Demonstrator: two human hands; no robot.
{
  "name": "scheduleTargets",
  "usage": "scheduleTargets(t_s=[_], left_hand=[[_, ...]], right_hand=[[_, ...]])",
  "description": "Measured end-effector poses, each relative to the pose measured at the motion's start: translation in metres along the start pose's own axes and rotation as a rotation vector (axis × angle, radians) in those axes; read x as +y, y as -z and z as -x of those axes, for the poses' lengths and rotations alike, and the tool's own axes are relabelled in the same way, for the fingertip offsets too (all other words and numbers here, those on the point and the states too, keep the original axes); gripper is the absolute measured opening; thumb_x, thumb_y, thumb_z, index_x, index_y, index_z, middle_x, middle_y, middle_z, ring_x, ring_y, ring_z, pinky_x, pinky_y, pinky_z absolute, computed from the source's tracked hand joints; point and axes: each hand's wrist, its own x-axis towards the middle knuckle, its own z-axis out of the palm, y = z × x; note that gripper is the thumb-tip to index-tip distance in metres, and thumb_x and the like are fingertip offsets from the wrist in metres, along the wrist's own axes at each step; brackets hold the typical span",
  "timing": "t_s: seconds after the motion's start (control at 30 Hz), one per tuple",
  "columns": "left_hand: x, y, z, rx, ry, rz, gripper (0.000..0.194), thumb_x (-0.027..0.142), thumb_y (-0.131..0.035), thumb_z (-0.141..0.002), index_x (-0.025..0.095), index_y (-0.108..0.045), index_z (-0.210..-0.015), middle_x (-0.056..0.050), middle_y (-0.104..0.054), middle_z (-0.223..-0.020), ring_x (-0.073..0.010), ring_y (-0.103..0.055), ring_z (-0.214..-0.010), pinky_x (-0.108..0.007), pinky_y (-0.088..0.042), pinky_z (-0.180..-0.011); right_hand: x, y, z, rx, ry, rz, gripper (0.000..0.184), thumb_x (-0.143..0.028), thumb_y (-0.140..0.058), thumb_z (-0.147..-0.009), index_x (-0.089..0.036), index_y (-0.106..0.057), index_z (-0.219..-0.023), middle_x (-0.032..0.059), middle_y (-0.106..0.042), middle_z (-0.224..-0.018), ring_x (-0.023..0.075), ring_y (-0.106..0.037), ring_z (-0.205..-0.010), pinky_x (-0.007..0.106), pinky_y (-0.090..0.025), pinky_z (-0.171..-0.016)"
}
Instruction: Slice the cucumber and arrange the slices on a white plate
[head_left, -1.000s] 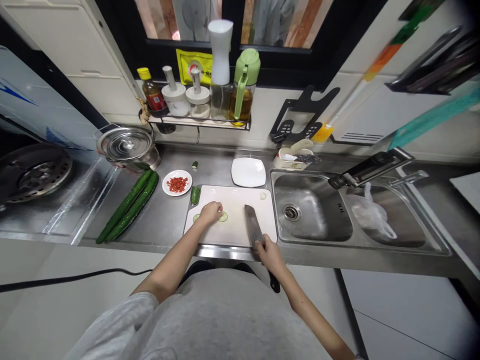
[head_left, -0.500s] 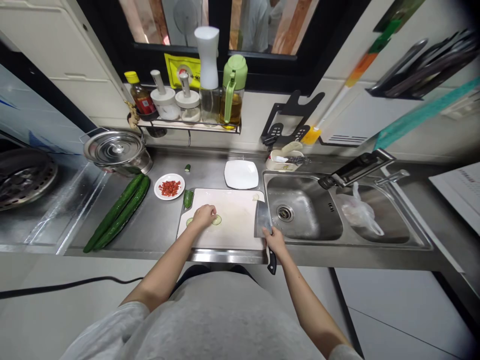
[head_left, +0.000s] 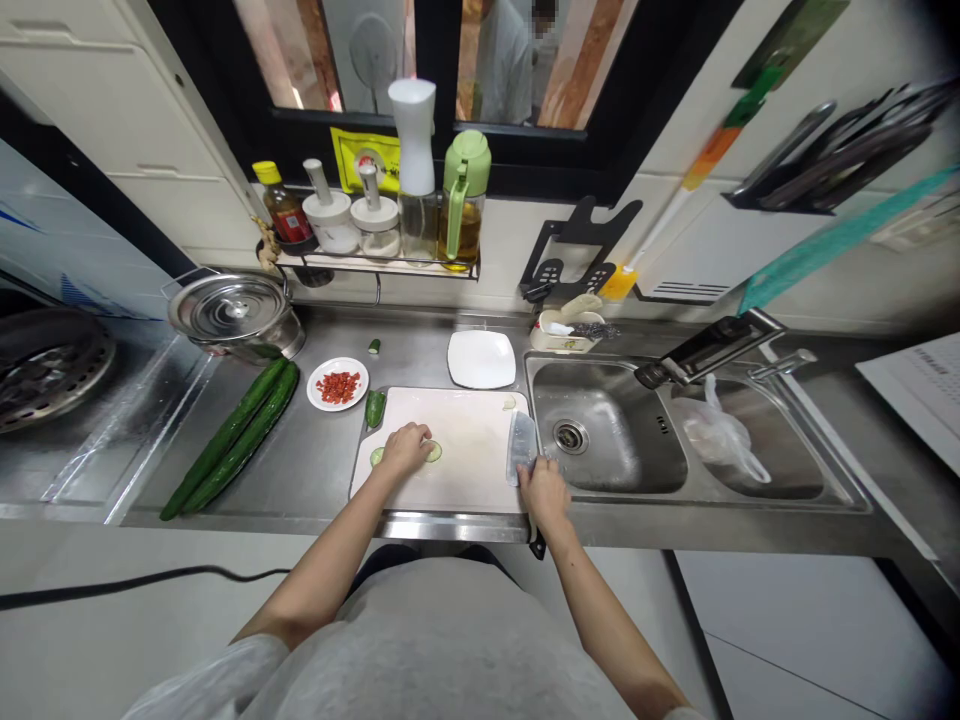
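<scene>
My left hand (head_left: pixel 406 445) rests on the white cutting board (head_left: pixel 472 470) with its fingers curled over cucumber slices (head_left: pixel 433 452); what it grips is hidden. My right hand (head_left: pixel 543 490) is closed round the handle of a cleaver (head_left: pixel 521 445), whose broad blade lies at the board's right edge next to the sink. A short cucumber piece (head_left: pixel 374 408) lies at the board's upper left corner.
Two whole cucumbers (head_left: pixel 236 436) lie left of a small plate of chopped red chilli (head_left: pixel 337 385). An empty white plate (head_left: pixel 481 359) sits behind the board. A lidded steel pot (head_left: pixel 232 315), a rack of bottles (head_left: pixel 382 215) and a double sink (head_left: pixel 607 430) with a plastic bag (head_left: pixel 718 435) surround the board.
The cleaver moved from the board's middle to its right edge, with the blade turned flatter. My left hand stayed on the cucumber slices.
</scene>
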Motion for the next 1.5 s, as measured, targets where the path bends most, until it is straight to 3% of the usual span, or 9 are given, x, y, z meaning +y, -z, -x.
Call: scheduleTargets(t_s=[0.1, 0.3, 0.6, 0.73, 0.87, 1.07, 1.3, 1.5], left_hand=[[0.001, -0.003, 0.005, 0.023, 0.009, 0.001, 0.028, 0.033, -0.050, -0.083, 0.023, -0.062, -0.107, -0.007, -0.060, -0.108, -0.0215, -0.055, -0.101, -0.033, -0.037, -0.087], [0.005, -0.008, 0.008, 0.037, 0.045, -0.009, 0.030, 0.033, -0.050, -0.083, 0.024, -0.062, -0.109, -0.009, -0.058, -0.112, -0.0255, -0.051, -0.108, -0.040, -0.032, -0.092], [0.009, -0.008, 0.008, 0.033, 0.048, -0.020, 0.026, 0.031, -0.054, -0.081, 0.024, -0.061, -0.105, -0.008, -0.057, -0.113, -0.0256, -0.049, -0.109, -0.040, -0.029, -0.090], [0.015, -0.006, 0.009, 0.032, 0.062, -0.011, 0.021, 0.020, -0.053, -0.078, 0.022, -0.059, -0.099, -0.007, -0.061, -0.107, -0.0239, -0.052, -0.105, -0.037, -0.030, -0.087], [0.019, 0.002, 0.012, 0.020, 0.077, 0.102, 0.015, 0.020, -0.050, -0.082, 0.022, -0.059, -0.094, -0.003, -0.066, -0.090, -0.0206, -0.059, -0.091, -0.036, -0.032, -0.085], [-0.006, 0.021, 0.022, 0.097, 0.094, 0.275, 0.015, 0.021, -0.055, -0.078, 0.024, -0.063, -0.091, 0.002, -0.068, -0.083, -0.0147, -0.060, -0.080, -0.026, -0.037, -0.073], [-0.058, 0.025, 0.039, 0.162, 0.169, 0.381, 0.014, 0.024, -0.056, -0.080, 0.021, -0.064, -0.091, 0.001, -0.064, -0.074, -0.0123, -0.055, -0.068, -0.022, -0.037, -0.063], [-0.072, 0.024, 0.046, 0.198, 0.197, 0.261, 0.017, 0.016, -0.056, -0.078, 0.021, -0.064, -0.092, -0.002, -0.065, -0.084, -0.0158, -0.058, -0.082, -0.025, -0.040, -0.073]], right_hand=[[0.001, -0.001, -0.001, 0.010, 0.027, 0.023, 0.043, -0.043, -0.038, -0.093, -0.011, -0.053, -0.119, 0.0181, -0.054, -0.116, 0.0287, -0.055, -0.107, 0.035, -0.044, -0.079], [0.003, 0.011, -0.008, 0.081, 0.041, -0.011, 0.051, -0.047, -0.034, -0.094, -0.016, -0.042, -0.135, 0.0150, -0.050, -0.119, 0.0272, -0.051, -0.109, 0.035, -0.043, -0.079], [-0.026, 0.067, -0.080, 0.276, 0.171, -0.174, 0.041, -0.038, -0.038, -0.094, -0.017, -0.051, -0.127, 0.0120, -0.052, -0.117, 0.0237, -0.051, -0.106, 0.030, -0.040, -0.080], [-0.048, 0.077, -0.094, 0.266, 0.277, -0.276, 0.038, -0.035, -0.039, -0.093, -0.018, -0.055, -0.122, 0.0103, -0.055, -0.114, 0.0200, -0.054, -0.100, 0.027, -0.040, -0.080], [-0.079, 0.056, -0.077, 0.139, 0.453, -0.342, 0.034, -0.031, -0.041, -0.091, -0.017, -0.059, -0.116, 0.0092, -0.059, -0.109, 0.0178, -0.055, -0.098, 0.026, -0.039, -0.083], [-0.141, 0.009, -0.034, -0.319, 0.881, -0.393, 0.024, -0.020, -0.049, -0.085, -0.018, -0.064, -0.104, 0.0043, -0.066, -0.096, 0.0137, -0.057, -0.085, 0.023, -0.039, -0.077], [-0.201, -0.009, -0.015, -0.434, 0.885, -0.404, 0.017, -0.027, -0.052, -0.087, -0.017, -0.065, -0.091, 0.0012, -0.066, -0.080, 0.0115, -0.055, -0.071, 0.020, -0.036, -0.065], [-0.224, -0.016, -0.006, -0.359, 0.906, -0.259, 0.018, -0.017, -0.048, -0.086, -0.016, -0.064, -0.095, 0.0043, -0.068, -0.087, 0.0136, -0.058, -0.079, 0.021, -0.035, -0.068]])
